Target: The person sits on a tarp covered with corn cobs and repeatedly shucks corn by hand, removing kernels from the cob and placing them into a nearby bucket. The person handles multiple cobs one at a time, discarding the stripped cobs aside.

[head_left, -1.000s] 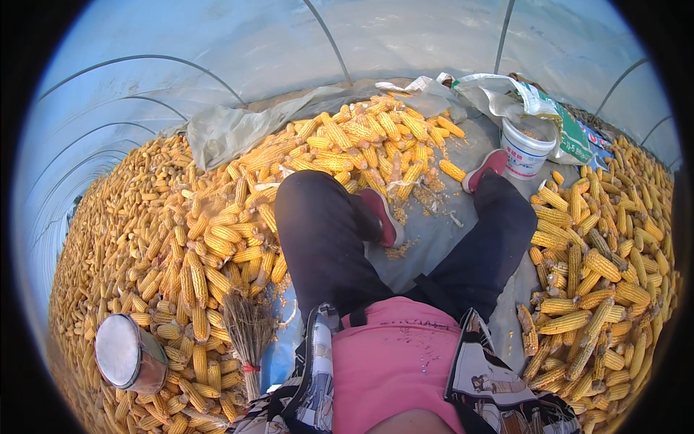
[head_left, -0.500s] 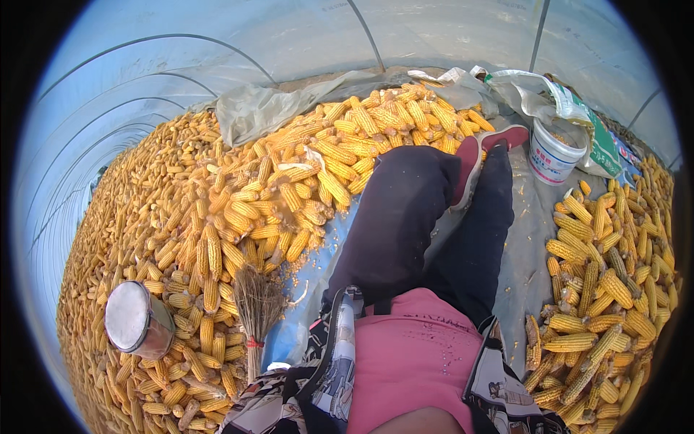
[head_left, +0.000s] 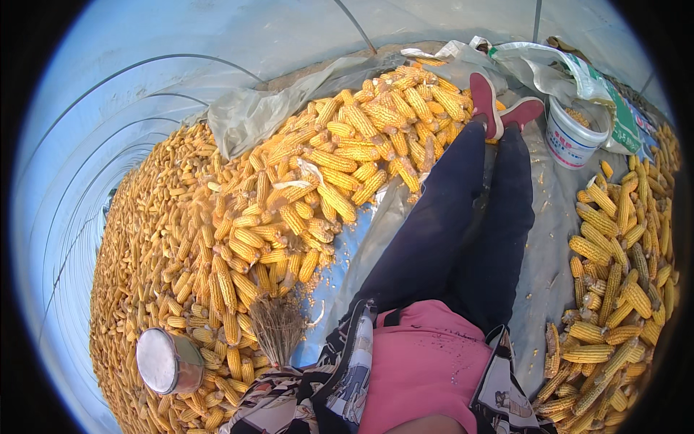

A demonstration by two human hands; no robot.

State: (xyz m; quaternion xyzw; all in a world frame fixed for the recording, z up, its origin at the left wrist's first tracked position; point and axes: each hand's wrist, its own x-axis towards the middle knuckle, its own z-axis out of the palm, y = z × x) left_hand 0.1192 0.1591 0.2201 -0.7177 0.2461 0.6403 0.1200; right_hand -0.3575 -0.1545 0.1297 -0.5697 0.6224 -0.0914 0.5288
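Observation:
Neither of my hands shows in the head view; only my patterned sleeve (head_left: pixel 278 398) appears at the lower edge. Beside that sleeve lies a small straw broom (head_left: pixel 277 327), its bristles spread over corn cobs and its handle end hidden. A big heap of yellow corn cobs (head_left: pixel 238 239) covers the left and the far middle. To the left, a round container with a pale lid (head_left: pixel 160 359) stands tilted on the cobs. My legs (head_left: pixel 437 217) in dark trousers stretch out forward, and my red shoes (head_left: pixel 499 112) rest against the heap's right end.
At the far right stands a white bucket (head_left: pixel 571 137) with some kernels in it, next to a green and white sack (head_left: pixel 623 126). A second pile of cobs (head_left: pixel 614 289) lies to the right. Grey sheeting (head_left: pixel 553 239) covers the ground; plastic film walls (head_left: pixel 289 32) curve around on hoops.
My bent left leg has straightened out forward, and its shoe now sits beside the other one. The view has shifted, so the heap, broom and round container appear farther right.

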